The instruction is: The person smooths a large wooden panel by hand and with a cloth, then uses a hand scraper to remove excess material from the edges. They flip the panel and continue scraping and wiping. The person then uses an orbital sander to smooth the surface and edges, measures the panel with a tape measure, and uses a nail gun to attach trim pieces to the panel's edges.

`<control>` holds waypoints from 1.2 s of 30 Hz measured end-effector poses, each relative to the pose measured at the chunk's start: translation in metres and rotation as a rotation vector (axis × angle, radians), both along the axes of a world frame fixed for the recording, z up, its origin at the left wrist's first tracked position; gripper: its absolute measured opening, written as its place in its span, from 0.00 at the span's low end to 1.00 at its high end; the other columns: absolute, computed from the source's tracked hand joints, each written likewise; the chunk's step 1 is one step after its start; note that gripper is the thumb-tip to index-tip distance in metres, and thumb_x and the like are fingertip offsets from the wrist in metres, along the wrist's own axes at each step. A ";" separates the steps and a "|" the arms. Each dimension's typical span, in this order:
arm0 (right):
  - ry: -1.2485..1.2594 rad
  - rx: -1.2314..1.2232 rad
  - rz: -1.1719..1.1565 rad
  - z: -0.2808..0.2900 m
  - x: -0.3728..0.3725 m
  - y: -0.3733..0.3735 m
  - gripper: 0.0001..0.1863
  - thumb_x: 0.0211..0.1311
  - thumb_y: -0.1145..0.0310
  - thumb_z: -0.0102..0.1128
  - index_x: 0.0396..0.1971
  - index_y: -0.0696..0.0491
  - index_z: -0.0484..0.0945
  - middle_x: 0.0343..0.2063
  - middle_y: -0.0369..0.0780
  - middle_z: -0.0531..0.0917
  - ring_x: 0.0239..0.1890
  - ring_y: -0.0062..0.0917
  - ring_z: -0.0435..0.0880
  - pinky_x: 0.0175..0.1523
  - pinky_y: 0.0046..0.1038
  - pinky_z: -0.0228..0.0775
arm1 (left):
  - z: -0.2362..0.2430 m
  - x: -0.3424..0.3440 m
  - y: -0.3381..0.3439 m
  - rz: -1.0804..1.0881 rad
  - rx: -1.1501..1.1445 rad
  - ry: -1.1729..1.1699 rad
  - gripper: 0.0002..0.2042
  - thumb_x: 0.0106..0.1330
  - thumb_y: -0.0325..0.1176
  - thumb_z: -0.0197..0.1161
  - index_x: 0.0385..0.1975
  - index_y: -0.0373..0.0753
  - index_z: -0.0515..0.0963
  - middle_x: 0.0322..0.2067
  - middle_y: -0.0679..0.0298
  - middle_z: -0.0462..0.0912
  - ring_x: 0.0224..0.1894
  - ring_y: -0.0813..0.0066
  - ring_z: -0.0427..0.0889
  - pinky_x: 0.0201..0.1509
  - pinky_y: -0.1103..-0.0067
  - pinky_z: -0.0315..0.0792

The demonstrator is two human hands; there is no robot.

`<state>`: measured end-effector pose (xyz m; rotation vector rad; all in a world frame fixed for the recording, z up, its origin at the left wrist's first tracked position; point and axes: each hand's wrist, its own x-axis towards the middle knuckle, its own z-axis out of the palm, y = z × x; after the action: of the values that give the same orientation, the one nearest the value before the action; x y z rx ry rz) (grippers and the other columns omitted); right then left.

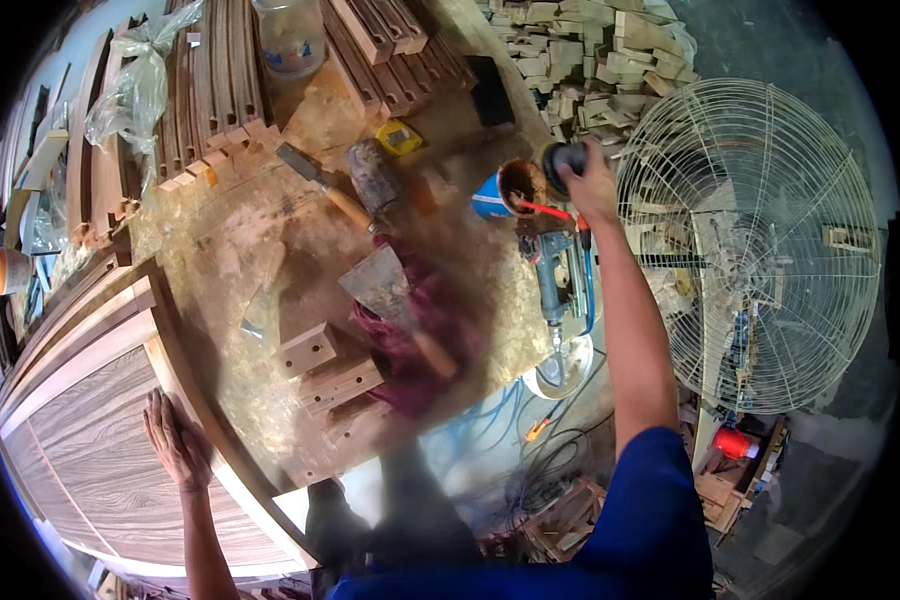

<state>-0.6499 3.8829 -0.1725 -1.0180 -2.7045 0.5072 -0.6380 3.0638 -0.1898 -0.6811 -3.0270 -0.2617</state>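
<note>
Here, left hand (178,442) rests flat on panel (85,440); right hand (596,185) clamps black tool (560,162) beside the table edge (529,112).

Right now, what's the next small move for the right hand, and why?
I'd probably lift the black round object away from the blue can: the right hand holds it close beside the can's open mouth, so a sideways sweep might knock it. The left hand lies flat on the framed wood panel, well away.
</note>
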 end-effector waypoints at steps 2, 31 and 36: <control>0.362 -0.259 -0.225 0.033 0.070 0.031 0.33 0.62 0.54 0.74 0.61 0.57 0.75 0.41 0.46 0.88 0.41 0.40 0.89 0.49 0.39 0.82 | -0.018 -0.007 0.009 -0.013 0.065 0.000 0.32 0.82 0.52 0.38 0.74 0.32 0.66 0.74 0.48 0.68 0.78 0.46 0.62 0.83 0.52 0.50; -0.141 0.114 0.839 0.033 -0.111 -0.647 0.29 0.62 0.56 0.71 0.63 0.39 0.73 0.57 0.60 0.74 0.39 0.57 0.89 0.40 0.49 0.86 | -0.006 -0.065 -0.092 0.448 0.122 0.043 0.29 0.78 0.40 0.49 0.77 0.37 0.61 0.78 0.56 0.62 0.82 0.58 0.54 0.86 0.58 0.42; -0.156 0.187 0.868 0.038 -0.153 -0.646 0.29 0.60 0.57 0.72 0.61 0.41 0.74 0.55 0.58 0.74 0.36 0.55 0.89 0.39 0.46 0.87 | -0.005 -0.064 -0.103 0.473 0.139 0.018 0.31 0.75 0.38 0.52 0.76 0.37 0.61 0.77 0.56 0.63 0.82 0.57 0.55 0.85 0.56 0.42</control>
<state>-0.8026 3.2366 -0.1343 0.2238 -3.1541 0.2838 -0.7022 2.9611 -0.1945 0.0469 -2.9959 -0.4334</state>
